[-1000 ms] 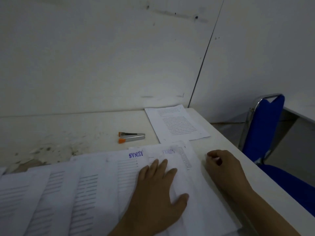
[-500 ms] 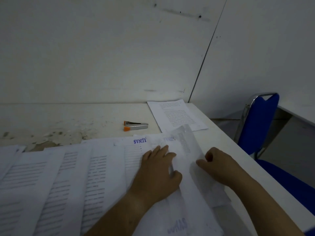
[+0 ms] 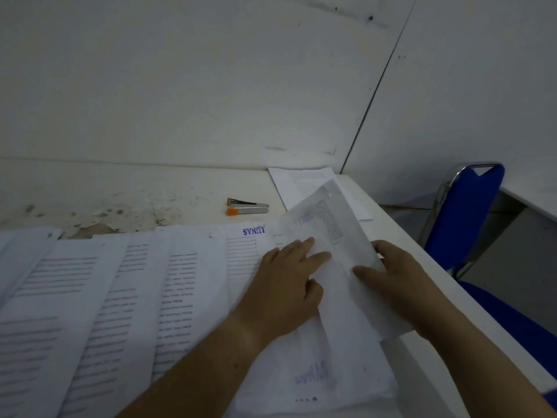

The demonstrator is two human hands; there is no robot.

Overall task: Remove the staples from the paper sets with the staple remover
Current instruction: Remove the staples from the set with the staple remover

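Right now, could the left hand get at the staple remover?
Probably yes. The staple remover lies in the open on the table, just beyond the papers, with nothing between it and the left hand, which only presses flat on them.

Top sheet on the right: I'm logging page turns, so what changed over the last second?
The right hand has gripped the top sheet and lifted its right edge up and toward the left. The left hand still presses flat on the papers beneath, and the staple remover still lies untouched on the table.
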